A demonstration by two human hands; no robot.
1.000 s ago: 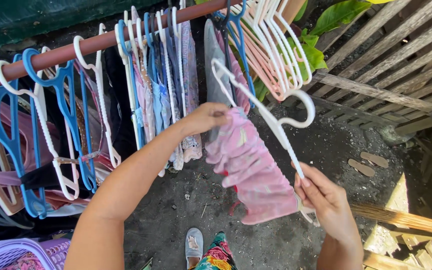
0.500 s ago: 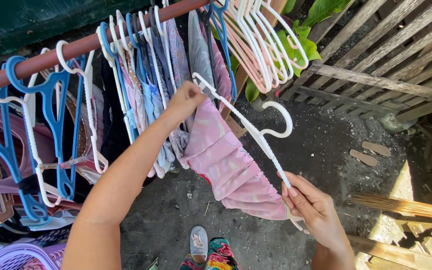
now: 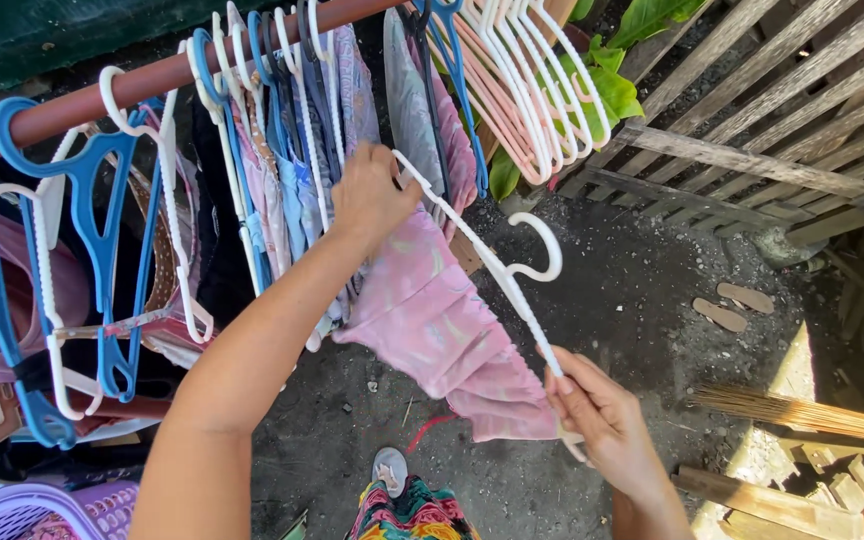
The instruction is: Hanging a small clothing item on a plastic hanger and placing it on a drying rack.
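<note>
White hanger [image 3: 492, 265] runs diagonally from centre to lower right; left hand [image 3: 370, 195] clamps its upper end and the pink garment [image 3: 442, 330], right hand [image 3: 597, 420] its lower end.

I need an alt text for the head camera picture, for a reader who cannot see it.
Two bare hands hold a white plastic hanger carrying a pink garment: the left hand at its upper end, the right hand at its lower end. Behind hangs a reddish rail crowded with blue and white hangers and clothes, beside a wooden fence.

Rusty rail [image 3: 152, 85] carries hangers [image 3: 542, 90], hung clothes [image 3: 297, 160].
</note>
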